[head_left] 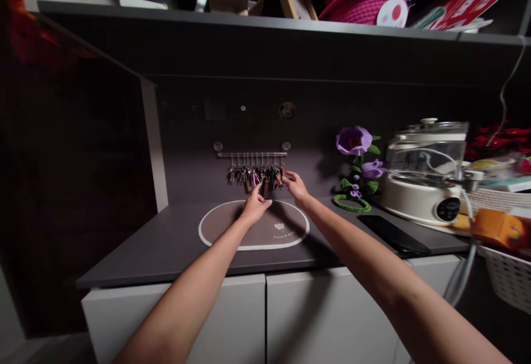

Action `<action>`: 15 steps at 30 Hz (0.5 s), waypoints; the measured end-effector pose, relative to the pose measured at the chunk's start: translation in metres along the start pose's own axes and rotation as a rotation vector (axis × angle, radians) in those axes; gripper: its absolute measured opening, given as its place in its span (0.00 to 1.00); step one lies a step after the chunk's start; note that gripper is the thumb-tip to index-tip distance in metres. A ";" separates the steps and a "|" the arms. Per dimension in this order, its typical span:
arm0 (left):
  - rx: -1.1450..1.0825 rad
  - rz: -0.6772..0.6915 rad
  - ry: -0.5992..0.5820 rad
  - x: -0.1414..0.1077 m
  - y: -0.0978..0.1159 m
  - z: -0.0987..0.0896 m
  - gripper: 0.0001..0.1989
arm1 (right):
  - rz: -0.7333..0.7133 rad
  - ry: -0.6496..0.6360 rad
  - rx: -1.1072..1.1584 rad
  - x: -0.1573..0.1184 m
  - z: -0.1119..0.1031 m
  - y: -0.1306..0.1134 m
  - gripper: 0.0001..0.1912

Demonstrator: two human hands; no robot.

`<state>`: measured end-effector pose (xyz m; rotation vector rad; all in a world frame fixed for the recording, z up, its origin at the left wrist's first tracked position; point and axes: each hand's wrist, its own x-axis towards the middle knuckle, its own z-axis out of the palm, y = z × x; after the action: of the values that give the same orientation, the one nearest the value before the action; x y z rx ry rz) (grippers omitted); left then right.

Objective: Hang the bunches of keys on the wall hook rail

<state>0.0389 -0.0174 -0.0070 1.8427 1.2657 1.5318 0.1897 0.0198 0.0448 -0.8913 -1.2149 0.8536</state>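
Observation:
Several keys and key rings (249, 175) hang in a row from hooks on a clear rail (253, 155) fixed to the dark wall. My left hand (256, 207) is just below the middle of the row, fingers apart, its index fingertip close to the hanging keys. At the row's right end, my right hand (295, 187) has its fingertips at a small red item (284, 171); whether they grip it is too small to tell. Under both hands an oval brown mat (232, 225) with a white edge lies on the dark counter (166, 242).
Right of the hands stand purple knitted flowers (354, 141), a black phone-like slab (390, 232), a white appliance (415, 198) with a cable, and a white basket (508, 275). Overhead, a shelf (249, 21) holds a pink knitted hat (369, 1) and boxes.

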 end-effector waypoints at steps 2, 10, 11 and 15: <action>-0.059 0.015 -0.061 -0.004 0.020 -0.011 0.43 | -0.032 -0.085 -0.010 -0.023 0.001 -0.012 0.24; -0.063 0.294 -0.183 -0.062 0.056 -0.073 0.51 | -0.293 -0.406 0.059 -0.111 0.001 -0.034 0.51; -0.041 0.296 -0.188 -0.073 0.053 -0.078 0.51 | -0.303 -0.420 0.038 -0.120 0.000 -0.032 0.53; 0.033 0.250 -0.210 -0.107 0.037 -0.088 0.51 | -0.292 -0.459 -0.062 -0.149 -0.005 -0.018 0.52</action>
<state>-0.0267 -0.1457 -0.0091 2.1852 1.0013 1.3978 0.1740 -0.1233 0.0016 -0.5576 -1.7301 0.8072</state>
